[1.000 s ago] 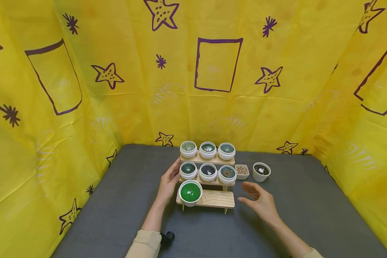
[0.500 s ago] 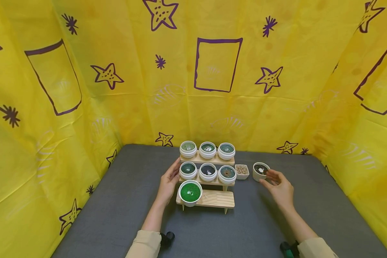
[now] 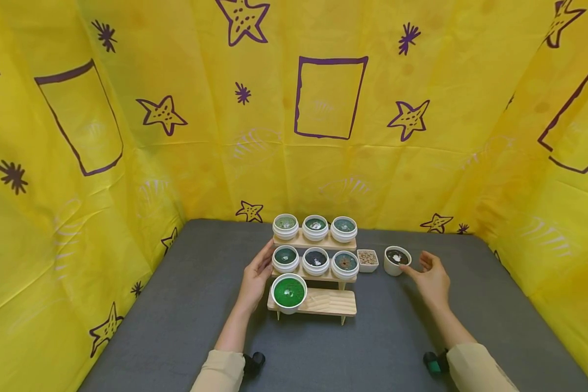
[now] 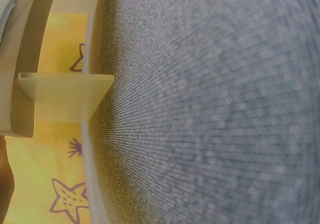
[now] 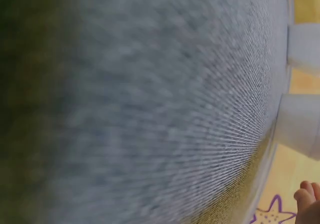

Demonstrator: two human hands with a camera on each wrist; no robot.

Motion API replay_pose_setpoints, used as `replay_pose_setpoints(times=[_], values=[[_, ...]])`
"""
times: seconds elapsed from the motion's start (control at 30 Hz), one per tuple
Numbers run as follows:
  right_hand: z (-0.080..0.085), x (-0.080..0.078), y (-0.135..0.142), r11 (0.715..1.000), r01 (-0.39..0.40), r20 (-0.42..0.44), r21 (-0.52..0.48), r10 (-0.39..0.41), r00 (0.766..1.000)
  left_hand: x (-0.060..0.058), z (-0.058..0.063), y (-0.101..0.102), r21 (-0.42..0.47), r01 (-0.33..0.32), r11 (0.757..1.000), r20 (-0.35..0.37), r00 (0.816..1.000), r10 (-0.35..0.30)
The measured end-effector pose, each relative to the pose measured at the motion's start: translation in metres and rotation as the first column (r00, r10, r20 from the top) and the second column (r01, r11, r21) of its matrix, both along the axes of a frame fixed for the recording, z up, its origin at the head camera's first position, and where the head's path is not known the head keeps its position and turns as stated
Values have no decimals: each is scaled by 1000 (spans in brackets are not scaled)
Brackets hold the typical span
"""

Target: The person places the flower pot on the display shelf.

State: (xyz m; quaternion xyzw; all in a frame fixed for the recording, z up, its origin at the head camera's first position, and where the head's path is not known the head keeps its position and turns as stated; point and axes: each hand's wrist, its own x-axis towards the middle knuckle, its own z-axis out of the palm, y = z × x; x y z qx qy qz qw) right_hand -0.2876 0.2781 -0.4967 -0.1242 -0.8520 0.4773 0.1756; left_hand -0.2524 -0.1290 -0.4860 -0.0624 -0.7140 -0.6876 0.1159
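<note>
My left hand is at the left side of a three-step wooden stand, fingers extended beside the middle step and its leftmost white cup. In the left wrist view a step's edge shows, with a fingertip at the left border. My right hand is beside a small white cup of dark contents with a white patch. Its thumb overlaps the cup's right side; the other fingers stand apart from the cup. The right wrist view shows fingertips near the cup's wall.
Several white cups with green and bluish contents fill the upper two steps. A larger cup of bright green sits left on the lowest step. A square dish of beige bits stands between stand and cup. Yellow patterned cloth surrounds the grey table.
My right hand has moved right, from beside the stand's lowest step to the dark-filled cup; its fingers have since spread away from the cup. The left hand stays in place.
</note>
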Motion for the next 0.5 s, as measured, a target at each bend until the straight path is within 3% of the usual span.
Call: replay_pose_setpoints(times=[0.2,0.5], values=[[-1,-8,4,996,-91,84,-10,91,992,-1,0,0,-7,-1,1000,3,1000,1],[-3,-14,4,986,-165,140,-18,166,976,0,0,0,2,4,1000,7,1000,-4]])
